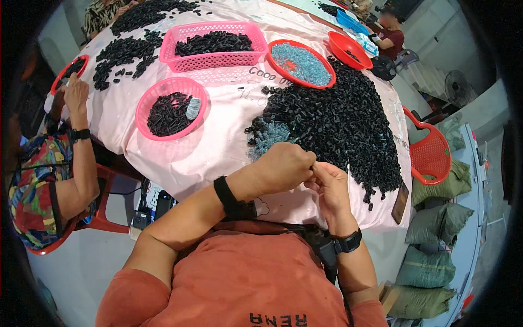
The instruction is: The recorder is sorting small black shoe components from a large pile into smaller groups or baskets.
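Note:
My left hand (284, 168) and my right hand (332, 191) meet above the near edge of the table, fingertips pinched together. Whatever lies between them is too small or too covered to make out. Just beyond them spreads a large heap of small black plastic pieces (338, 117). A small pile of clear bluish pieces (271, 135) lies against its left side, right behind my left hand. On the far part of the heap rests a red round tray (331, 82) full of similar clear bluish pieces.
Left on the pink-covered table (229, 147) are a pink round basket (143, 117) and a pink rectangular basket (218, 61), both holding black pieces. A phone (400, 204) lies at the right edge. A co-worker's arm (81, 147) is at left; a red chair (433, 155) and sacks (427, 267) are right.

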{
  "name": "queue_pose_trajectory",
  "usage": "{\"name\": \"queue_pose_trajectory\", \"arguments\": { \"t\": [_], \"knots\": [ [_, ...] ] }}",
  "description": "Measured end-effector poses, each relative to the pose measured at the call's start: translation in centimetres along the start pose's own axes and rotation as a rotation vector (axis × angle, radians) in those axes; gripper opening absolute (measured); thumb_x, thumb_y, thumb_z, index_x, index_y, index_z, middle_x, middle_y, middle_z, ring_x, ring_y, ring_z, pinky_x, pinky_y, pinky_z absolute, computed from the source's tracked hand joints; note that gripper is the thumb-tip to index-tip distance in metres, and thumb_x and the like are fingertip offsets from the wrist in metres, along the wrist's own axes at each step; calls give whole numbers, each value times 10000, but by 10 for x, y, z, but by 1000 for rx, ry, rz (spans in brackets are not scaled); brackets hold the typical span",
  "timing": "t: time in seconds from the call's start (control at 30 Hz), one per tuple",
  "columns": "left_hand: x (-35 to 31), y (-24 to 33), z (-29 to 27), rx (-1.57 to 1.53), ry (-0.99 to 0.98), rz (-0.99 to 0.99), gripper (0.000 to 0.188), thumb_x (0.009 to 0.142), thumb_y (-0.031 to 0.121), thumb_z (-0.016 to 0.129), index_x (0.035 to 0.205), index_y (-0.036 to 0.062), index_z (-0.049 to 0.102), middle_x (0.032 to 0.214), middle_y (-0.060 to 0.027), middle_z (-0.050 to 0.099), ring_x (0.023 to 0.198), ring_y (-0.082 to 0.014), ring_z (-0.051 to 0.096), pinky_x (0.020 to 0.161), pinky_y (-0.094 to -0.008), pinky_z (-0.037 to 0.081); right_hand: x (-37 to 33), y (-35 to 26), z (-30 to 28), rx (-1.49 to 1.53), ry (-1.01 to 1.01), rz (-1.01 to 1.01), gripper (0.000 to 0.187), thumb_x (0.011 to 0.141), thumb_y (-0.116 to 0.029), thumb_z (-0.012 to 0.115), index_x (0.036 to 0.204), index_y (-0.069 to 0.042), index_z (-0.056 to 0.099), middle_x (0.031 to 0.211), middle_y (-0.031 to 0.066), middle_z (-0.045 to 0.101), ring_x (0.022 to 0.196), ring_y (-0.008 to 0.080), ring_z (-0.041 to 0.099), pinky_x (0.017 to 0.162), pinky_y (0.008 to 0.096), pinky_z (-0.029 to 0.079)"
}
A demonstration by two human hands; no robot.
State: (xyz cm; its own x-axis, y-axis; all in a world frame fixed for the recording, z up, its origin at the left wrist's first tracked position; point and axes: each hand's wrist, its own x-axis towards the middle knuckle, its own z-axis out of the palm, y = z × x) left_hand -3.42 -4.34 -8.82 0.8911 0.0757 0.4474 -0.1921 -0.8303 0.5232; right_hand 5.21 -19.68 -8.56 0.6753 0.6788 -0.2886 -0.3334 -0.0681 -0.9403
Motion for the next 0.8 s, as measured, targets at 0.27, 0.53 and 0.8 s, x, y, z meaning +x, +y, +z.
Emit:
{"name": "queue_pose_trajectory", "arguments": {
  "t": [0.27, 0.53, 0.8],
  "knots": [
    [8, -2, -17, -308, 181, -129, 312, 850, 262, 679, 722, -6, 583, 640, -219, 560, 541, -288, 606, 509, -384, 440, -2, -14, 1, 6, -31, -30, 279, 1000, -286, 551, 1016, -33, 668, 924, 90, 715, 811, 147, 695, 718, 245, 546],
    [17, -10, -32, -1288, 78, -702, 146, 942, 184, 570, 867, 68, 521, 599, 59, 385, 473, -49, 341, 417, -216, 244, 11, 5, -16, 24, 45, -27, 247, 984, -245, 583, 1018, -13, 660, 924, 111, 708, 806, 160, 691, 696, 237, 550],
    [11, -24, -41, -1433, 174, -805, 147, 967, 201, 515, 1020, 66, 540, 708, 0, 508, 483, -68, 399, 406, -201, 260, 23, 13, -18, 55, 10, -83, 212, 986, -175, 574, 1020, 23, 642, 909, 110, 695, 765, 142, 670, 663, 233, 543]
  ]
}}
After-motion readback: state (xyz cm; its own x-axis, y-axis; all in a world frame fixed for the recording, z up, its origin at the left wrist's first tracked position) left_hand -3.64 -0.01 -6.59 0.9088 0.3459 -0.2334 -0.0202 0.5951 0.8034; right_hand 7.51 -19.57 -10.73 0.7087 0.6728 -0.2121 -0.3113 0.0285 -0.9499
